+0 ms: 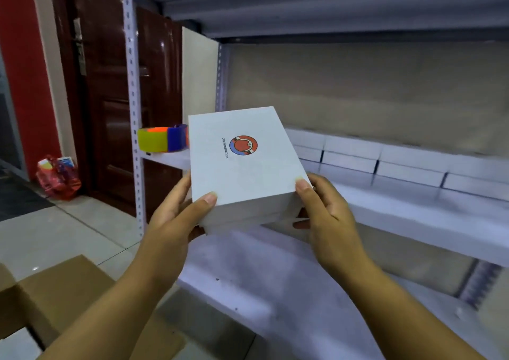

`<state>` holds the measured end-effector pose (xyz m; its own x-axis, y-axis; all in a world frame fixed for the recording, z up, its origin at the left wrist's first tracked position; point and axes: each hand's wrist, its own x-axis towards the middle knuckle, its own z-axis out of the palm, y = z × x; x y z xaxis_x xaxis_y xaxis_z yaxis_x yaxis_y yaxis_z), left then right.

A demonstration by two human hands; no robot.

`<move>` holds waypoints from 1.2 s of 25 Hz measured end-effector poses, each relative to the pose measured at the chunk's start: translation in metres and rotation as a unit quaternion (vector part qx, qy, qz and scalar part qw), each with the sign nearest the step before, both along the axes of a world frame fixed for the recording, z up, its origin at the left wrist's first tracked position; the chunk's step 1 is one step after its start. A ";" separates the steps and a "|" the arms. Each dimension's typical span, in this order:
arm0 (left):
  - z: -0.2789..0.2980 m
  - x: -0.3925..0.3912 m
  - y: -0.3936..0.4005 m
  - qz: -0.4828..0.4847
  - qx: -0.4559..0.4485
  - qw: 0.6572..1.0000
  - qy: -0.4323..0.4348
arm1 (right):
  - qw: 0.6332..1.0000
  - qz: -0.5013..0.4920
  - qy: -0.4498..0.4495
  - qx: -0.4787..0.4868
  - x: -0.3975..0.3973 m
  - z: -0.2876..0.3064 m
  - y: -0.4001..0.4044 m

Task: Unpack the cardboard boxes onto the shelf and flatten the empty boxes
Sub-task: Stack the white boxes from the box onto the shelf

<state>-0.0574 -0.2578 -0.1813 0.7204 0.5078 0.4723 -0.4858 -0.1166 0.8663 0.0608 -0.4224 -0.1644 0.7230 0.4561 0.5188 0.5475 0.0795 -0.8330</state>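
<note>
Two hands are clamped on a stack of white boxes: the left hand at its near left corner, the right hand at its near right corner, fingers hidden beneath. The stack's lower boxes are barely distinguishable. Beyond the right hand, blurred white boxes are lined on the shelf. Below the left forearm, a cardboard box is cut off.

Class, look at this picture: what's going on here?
A person holds a white box with a round red-and-blue logo in both hands, the left hand and right hand gripping its near corners, in front of a white metal shelf. More white boxes already sit in rows at the back of that shelf. An open cardboard box lies on the floor at lower left.
</note>
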 end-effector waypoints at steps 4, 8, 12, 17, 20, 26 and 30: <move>0.029 0.030 -0.040 -0.013 0.012 1.000 0.003 | 0.999 -0.037 -0.019 0.004 0.024 0.029 -0.050; 0.051 0.064 -0.077 -0.029 -0.005 1.000 0.003 | 0.995 -0.090 -0.039 0.003 0.051 0.047 -0.095; 0.067 0.099 -0.108 -0.053 -0.001 0.999 -0.013 | 0.989 -0.143 -0.038 0.002 0.074 0.057 -0.128; 0.089 0.152 -0.135 -0.075 0.023 0.997 -0.013 | 0.976 -0.213 -0.039 0.005 0.102 0.066 -0.161; 0.098 0.184 -0.151 -0.089 0.029 0.996 -0.008 | 0.967 -0.253 -0.037 0.011 0.123 0.070 -0.177; 0.107 0.248 -0.191 -0.115 0.046 0.992 0.014 | 0.945 -0.326 -0.026 -0.007 0.172 0.076 -0.213; 0.114 0.287 -0.215 -0.106 0.068 0.991 0.035 | 0.929 -0.367 -0.031 -0.022 0.198 0.084 -0.238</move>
<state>0.2294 -0.4727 -0.0673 0.8378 0.2763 0.4709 -0.4512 -0.1352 0.8821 0.2586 -0.6607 -0.0801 0.8176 -0.1267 0.5617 0.4870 -0.3684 -0.7919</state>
